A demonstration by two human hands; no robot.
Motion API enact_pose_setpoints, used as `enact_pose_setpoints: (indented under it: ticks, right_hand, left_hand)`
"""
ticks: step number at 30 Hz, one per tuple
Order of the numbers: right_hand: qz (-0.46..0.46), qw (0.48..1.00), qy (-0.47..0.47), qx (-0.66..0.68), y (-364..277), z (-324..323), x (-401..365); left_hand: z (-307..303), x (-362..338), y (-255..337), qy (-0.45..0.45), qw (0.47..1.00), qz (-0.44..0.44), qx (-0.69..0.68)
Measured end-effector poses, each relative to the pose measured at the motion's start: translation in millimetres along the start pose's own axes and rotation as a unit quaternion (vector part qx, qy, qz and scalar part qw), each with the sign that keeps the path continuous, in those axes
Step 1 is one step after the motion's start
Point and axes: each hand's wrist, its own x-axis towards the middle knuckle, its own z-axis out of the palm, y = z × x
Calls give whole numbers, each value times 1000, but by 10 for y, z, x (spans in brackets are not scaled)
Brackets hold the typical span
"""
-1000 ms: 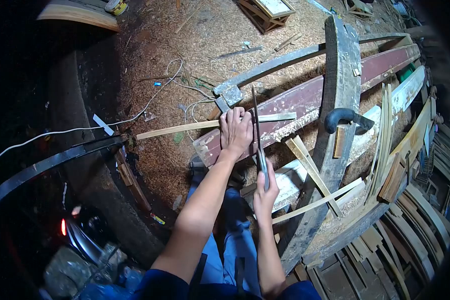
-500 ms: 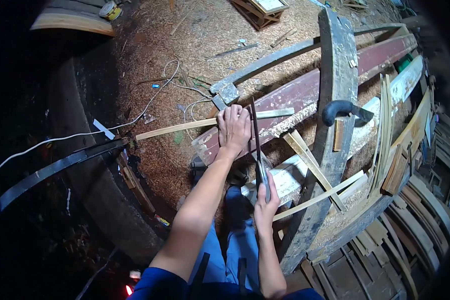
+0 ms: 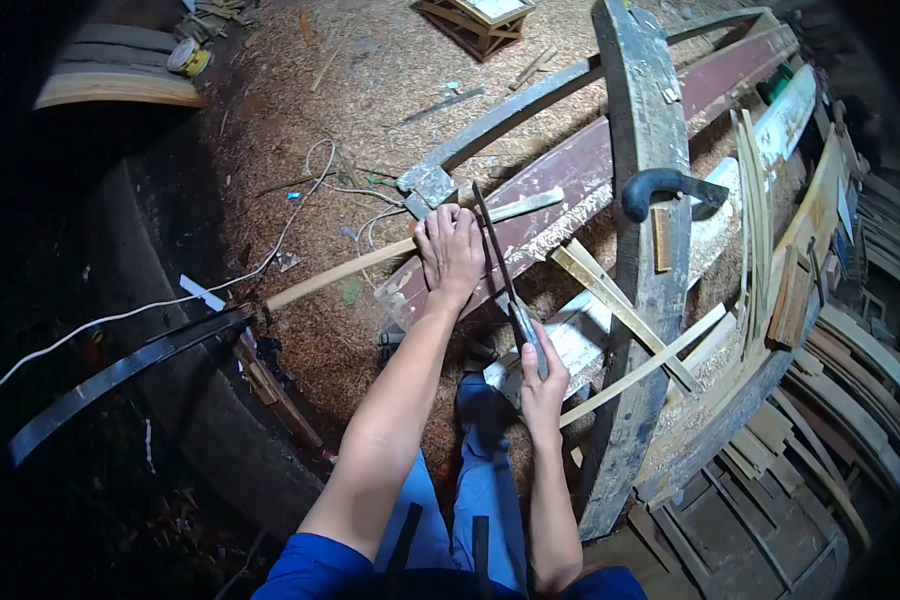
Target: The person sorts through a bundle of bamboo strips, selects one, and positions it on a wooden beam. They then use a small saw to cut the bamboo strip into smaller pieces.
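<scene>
My left hand [image 3: 452, 250] presses down on a thin wooden strip [image 3: 340, 275], its fingers curled over the strip. The strip lies across the end of a maroon board [image 3: 560, 175] with peeling paint. In my right hand [image 3: 543, 385] is the grey handle of a handsaw [image 3: 497, 245]. Its dark blade appears nearly edge-on, crossing the strip just right of my left fingers and pointing away from me. Beyond the blade, the strip's pale end [image 3: 535, 204] extends to the right over the maroon board.
A thick weathered beam [image 3: 650, 130] crosses the boards at right, with a black-handled tool [image 3: 670, 190] resting on it. Loose strips [image 3: 650, 345] lean near it. A white cable [image 3: 170, 304] trails over the shavings at left. A small wooden frame [image 3: 475, 25] stands farther off.
The view has shifted, so most things appear farther left. The saw blade slants more across the strip. My left hand stays on the strip.
</scene>
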Motion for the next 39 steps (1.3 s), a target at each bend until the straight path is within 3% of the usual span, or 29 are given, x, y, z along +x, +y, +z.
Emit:
enact_pose_setpoints:
  ticks: [4,7,9,13,22,28,31,32,39]
  right_hand:
    - [24,999,18,-29,-38,32,-193]
    - [22,998,50,3,68,153,-246]
    - [3,997,82,-6,79,249,-341]
    - [-3,994,110,20,-117,407,-522]
    - [18,977,185,106,-980,310,-809]
    - [-14,954,248,165,-1418,171,-212]
    - [-33,944,284,167,-1605,34,309]
    - [-37,941,287,178,-1634,2,497]
    - [-44,923,353,145,-1686,-309,1748]
  left_hand:
    - [-115,-36,-47,-15,999,45,-11]
    - [-340,-53,-207,-5,989,130,-68]
    - [-468,-28,-361,-82,985,119,-95]
    - [-653,121,-365,-80,970,198,-115]
    - [-1258,777,454,-127,929,323,-129]
    - [-958,1424,1040,-159,917,343,-127]
    - [-719,1864,1443,-118,908,377,-140]
    - [-607,2005,1532,-151,909,370,-117]
    - [298,2889,2143,-166,881,424,-127]
